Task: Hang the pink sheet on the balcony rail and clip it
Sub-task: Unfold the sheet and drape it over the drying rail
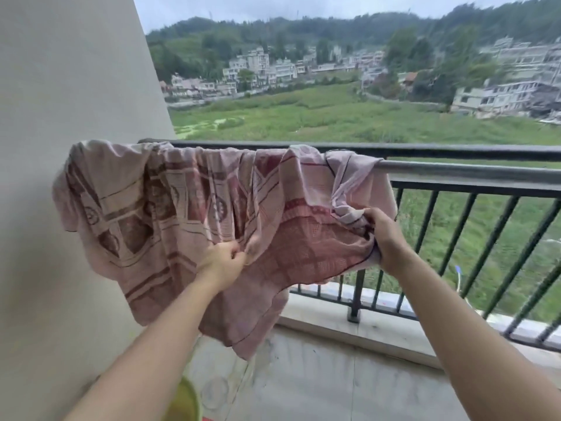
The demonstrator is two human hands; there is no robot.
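Observation:
The pink sheet [170, 205], patterned in dark red, is draped over the left part of the grey metal rail [473, 173], bunched and wrinkled along the top. My left hand [223, 261] pinches a fold near the sheet's lower middle. At the right edge, below the rail, my right hand [385, 235] grips a gathered bunch of the cloth. No clip is visible.
A dark balcony railing [455, 153] with vertical bars runs behind the grey rail. A pale wall [69, 86] stands close on the left. A yellow-green container rim [188, 402] shows at the bottom, on the concrete floor [334, 375]. Fields and buildings lie beyond.

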